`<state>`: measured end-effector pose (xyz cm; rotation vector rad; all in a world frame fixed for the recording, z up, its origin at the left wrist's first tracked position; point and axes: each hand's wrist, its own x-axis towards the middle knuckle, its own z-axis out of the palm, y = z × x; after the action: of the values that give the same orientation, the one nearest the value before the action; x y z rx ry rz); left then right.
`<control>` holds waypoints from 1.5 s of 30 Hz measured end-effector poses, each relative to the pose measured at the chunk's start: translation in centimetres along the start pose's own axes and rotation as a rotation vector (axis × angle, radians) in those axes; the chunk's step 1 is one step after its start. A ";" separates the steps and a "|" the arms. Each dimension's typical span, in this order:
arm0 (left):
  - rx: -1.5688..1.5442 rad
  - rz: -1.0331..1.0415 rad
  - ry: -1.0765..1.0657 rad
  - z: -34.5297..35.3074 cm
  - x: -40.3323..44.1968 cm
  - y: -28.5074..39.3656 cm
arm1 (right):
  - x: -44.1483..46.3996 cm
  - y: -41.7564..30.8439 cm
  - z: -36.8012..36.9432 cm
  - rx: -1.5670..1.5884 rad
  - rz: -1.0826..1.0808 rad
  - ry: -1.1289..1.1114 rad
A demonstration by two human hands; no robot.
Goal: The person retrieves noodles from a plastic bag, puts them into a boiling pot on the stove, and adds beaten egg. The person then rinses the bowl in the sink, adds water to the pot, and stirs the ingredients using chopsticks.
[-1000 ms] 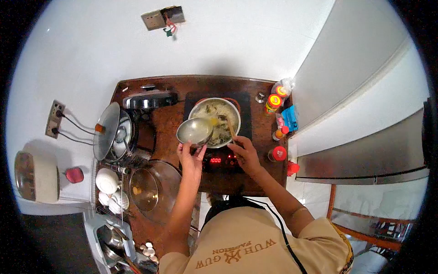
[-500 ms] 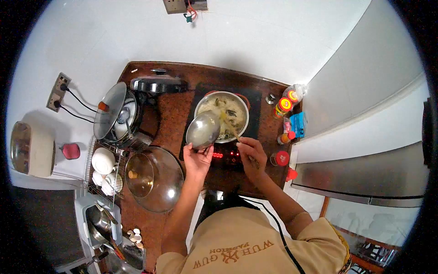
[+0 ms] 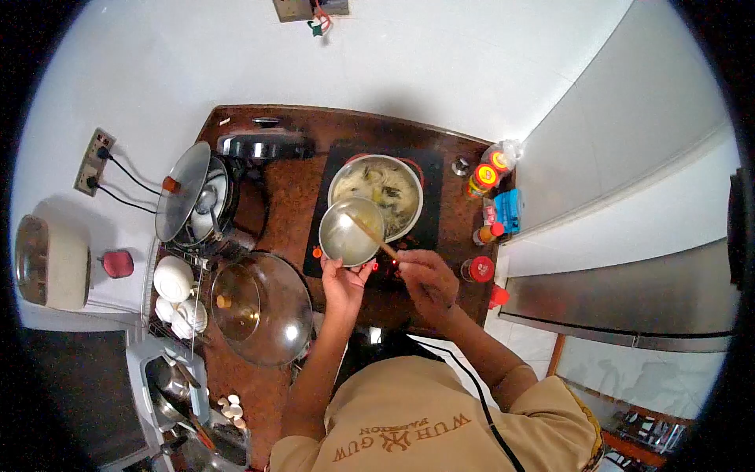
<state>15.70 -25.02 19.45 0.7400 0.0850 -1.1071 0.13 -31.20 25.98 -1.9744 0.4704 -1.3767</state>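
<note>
My left hand [image 3: 344,287] grips the near rim of a metal bowl [image 3: 338,228], whose inside faces up at me with a thin pale residue. The bowl hangs over the front left edge of a steel pot [image 3: 420,193]. Closed round wooden chopsticks [image 3: 373,237], my right hand [image 3: 429,285] holds their tips inside the bowl. Whether there are one or two sticks cannot be made out. Cloudy soup [image 3: 381,185] with dark green pieces and some yellow bits fills the pot, which stands on a black induction cooktop [image 3: 318,208].
Left of the cooktop lies a large glass lid [image 3: 271,338], with a black cooker [image 3: 248,197] behind it. Several red-capped jars [image 3: 477,269] line the right edge. Cups [image 3: 173,277] sit in a rack, and eggshells [image 3: 230,409] lie by the sink.
The bowl has swung back from its tilt over the pot, towards me, and its inside now shows. The chopsticks have moved from the pot into the bowl.
</note>
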 end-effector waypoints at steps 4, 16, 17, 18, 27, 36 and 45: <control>-0.126 0.045 -0.004 -0.6 -1.2 0.7 | 0.2 -2.1 1.8 -0.101 -0.112 -0.232; -0.083 0.012 0.103 -11.9 -7.5 3.3 | -7.4 -8.5 9.0 0.137 0.322 -0.805; -0.122 0.005 0.094 -13.7 -8.3 3.2 | -8.1 -9.2 9.6 0.127 0.315 -0.825; -0.113 0.040 0.087 -14.3 -9.7 3.5 | -9.2 -9.9 10.5 0.101 0.309 -0.894; -0.209 0.307 0.258 -21.3 -28.1 9.0 | -17.5 -21.8 18.5 0.028 -0.264 -1.288; -0.391 0.656 0.518 -36.3 -44.9 10.8 | -29.3 -32.9 27.7 0.475 -0.672 -1.534; -0.503 0.925 0.857 -43.2 -54.5 10.3 | -34.6 -40.7 36.1 0.779 -0.876 -1.930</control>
<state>11.25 44.95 14.32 0.6316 0.6524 0.1695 17.07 30.97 23.39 -1.8003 -1.6027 0.4824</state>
